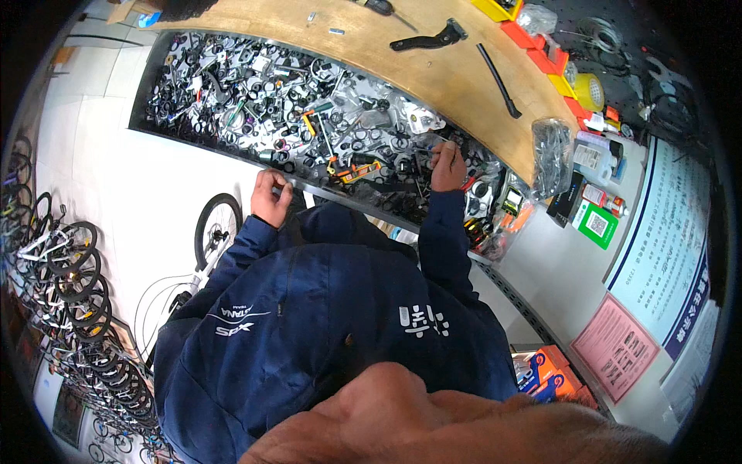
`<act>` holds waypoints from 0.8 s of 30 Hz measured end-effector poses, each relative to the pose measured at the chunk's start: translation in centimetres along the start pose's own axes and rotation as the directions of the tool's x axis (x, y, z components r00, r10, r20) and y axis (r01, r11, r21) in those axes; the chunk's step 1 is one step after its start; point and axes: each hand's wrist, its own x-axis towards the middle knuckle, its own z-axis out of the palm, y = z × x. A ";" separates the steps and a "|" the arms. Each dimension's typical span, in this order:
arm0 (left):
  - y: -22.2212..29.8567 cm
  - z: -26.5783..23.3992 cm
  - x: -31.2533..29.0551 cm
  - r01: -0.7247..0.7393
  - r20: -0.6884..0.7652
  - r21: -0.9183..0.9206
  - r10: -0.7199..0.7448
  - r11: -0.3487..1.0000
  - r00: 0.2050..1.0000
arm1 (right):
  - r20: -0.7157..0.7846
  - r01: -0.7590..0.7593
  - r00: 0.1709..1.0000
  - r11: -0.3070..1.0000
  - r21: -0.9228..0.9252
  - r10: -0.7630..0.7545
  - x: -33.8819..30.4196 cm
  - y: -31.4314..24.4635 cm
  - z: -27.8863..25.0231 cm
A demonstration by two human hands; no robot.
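Note:
A long metal drawer (209, 146) full of small bicycle parts lies pulled out in front of me. My left hand (270, 199) is curled at the drawer's near edge, its fingers gripping the rim. Over the right part of the drawer, my right hand (448, 167) has its thumb and fingers pinched together. Whatever sits between those fingertips is too small to make out. Beside them lies a clear plastic bag (422, 119). A yellow and orange tool (360, 172) rests among the parts between my hands. Loose clamps, bolts and rings fill the left part.
A wooden bench top (371, 48) runs behind the drawer, bearing a black crank arm (430, 37), a black rod (499, 80) and a screwdriver (379, 7). Colored bins (546, 59) line its right side. A bicycle wheel (219, 230) stands left of me, with several bikes (81, 309) beyond.

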 end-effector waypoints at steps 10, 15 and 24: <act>1.3 -0.5 -0.2 -0.029 -0.043 -0.008 0.029 1.000 0.999 | 0.083 0.483 0.871 0.814 -0.323 -0.484 10.7 -5.9 6.7; 1.8 -1.4 -0.9 -0.016 -0.096 0.001 0.016 1.000 0.995 | 0.234 0.617 0.786 0.747 -0.248 -0.572 12.9 -11.0 16.4; 1.0 -3.2 -3.0 0.052 -0.184 -0.006 -0.052 0.999 0.982 | 0.222 0.513 0.858 0.745 -0.426 -0.464 16.1 -12.7 24.1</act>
